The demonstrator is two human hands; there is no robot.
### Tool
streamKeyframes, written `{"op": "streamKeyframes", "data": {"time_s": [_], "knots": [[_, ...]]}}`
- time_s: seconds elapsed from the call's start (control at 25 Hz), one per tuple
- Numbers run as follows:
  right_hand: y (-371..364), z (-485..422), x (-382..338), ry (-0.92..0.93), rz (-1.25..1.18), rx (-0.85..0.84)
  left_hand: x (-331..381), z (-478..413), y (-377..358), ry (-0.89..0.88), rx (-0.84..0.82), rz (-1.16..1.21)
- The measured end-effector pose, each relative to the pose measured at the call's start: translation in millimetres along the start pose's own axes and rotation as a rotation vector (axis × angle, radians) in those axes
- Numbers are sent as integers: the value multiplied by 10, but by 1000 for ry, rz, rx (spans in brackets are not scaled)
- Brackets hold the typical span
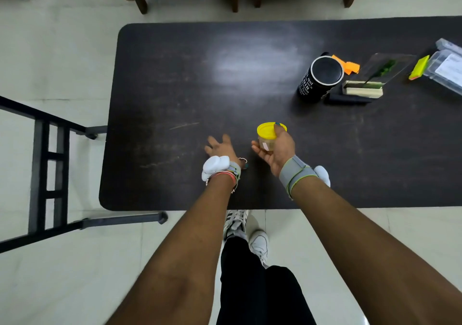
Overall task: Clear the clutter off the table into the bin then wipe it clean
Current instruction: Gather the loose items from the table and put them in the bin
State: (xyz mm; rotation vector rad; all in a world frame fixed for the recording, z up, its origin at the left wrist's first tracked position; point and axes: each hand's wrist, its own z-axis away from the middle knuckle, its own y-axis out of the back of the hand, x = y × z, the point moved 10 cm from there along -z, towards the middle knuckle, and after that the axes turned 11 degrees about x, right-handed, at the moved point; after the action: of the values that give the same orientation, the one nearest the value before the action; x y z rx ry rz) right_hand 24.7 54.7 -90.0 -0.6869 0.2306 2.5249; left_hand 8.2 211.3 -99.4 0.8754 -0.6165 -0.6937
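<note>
Clearly, the thumb and fingers of the right hand (273,150) were wrapped around a small clear tub with a yellow lid (269,137), the thumb lying over the lid's edge and the fingers cupping the body from below, so the tub was held up off the table (155,95) near its front edge. The left hand (220,146) was spread open, palm down, holding nothing; whether it touched the tabletop could not be told.

Further out, toward the far right, more clutter waited: a black cylinder with white lettering (318,77), orange paper scraps (348,66) just behind it, a small stand with a clear panel (367,85) beside it, a yellow block (420,67) and clear plastic cases (447,67) at the edge. No bin showed in view.

To do this step well, the tub probably needed a firm hold with the lid kept level, since a loose lid might pop off on the way. The free hand could gather a second item, saving a trip.
</note>
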Motion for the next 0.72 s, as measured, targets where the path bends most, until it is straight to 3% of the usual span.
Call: {"op": "streamKeyframes", "data": {"time_s": [0.16,0.32,0.4,0.56,0.72], "knots": [[146,-118,175,-2,30,73,30,-7,-190,-174,22,22],[282,-119,244,-4,62,88,24,-57,-188,-214,-28,3],[273,-3,173,20,40,62,-46,-52,-25,-120,20,151],[188,377,-213,171,59,49,-214,17,554,98,167,663],[-61,1125,-673,330,98,-42,-265,245,1454,109,233,887]]}}
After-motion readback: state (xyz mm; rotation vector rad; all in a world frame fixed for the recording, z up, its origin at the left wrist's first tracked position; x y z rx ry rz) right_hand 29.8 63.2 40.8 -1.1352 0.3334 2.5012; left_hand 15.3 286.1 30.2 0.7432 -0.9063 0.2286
